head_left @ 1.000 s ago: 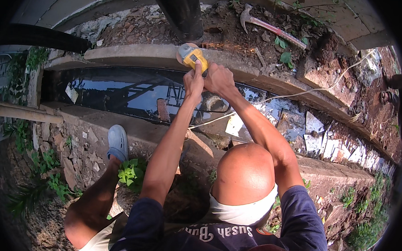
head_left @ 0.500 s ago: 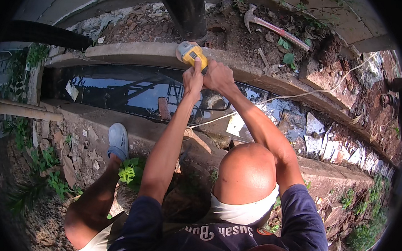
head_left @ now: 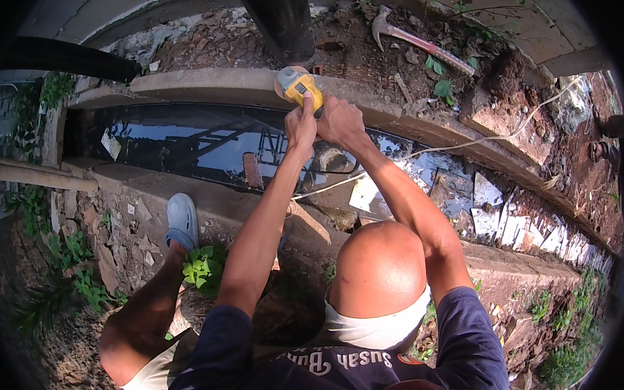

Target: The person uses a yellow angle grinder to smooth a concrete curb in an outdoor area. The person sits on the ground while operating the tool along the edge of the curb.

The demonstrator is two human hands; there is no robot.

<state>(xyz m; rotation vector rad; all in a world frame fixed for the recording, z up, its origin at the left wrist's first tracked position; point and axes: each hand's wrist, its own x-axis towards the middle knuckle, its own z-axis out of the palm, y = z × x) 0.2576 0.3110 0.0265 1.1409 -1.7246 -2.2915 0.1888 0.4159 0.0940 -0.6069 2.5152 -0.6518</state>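
Observation:
My left hand [head_left: 301, 127] and my right hand [head_left: 341, 119] are both closed around a yellow angle grinder [head_left: 299, 87], with my arms stretched out over a drain. The grinder's head sits at the top edge of the far concrete kerb [head_left: 200, 84], right at the foot of a dark round pole [head_left: 278, 17]. Its disc is mostly hidden behind the tool's body. My left foot in a pale blue sandal [head_left: 181, 219] rests on the near kerb.
A channel of dark water [head_left: 182, 142] runs between the two kerbs, with a brick and rubble in it. A hammer with a red handle [head_left: 417, 40] lies on the soil beyond. A white cord [head_left: 464, 144] crosses the drain. Broken tiles [head_left: 500, 210] lie to the right and plants [head_left: 203, 268] by my foot.
Both hands hold the grinder at the same spot on the far kerb. Only the view has shifted slightly.

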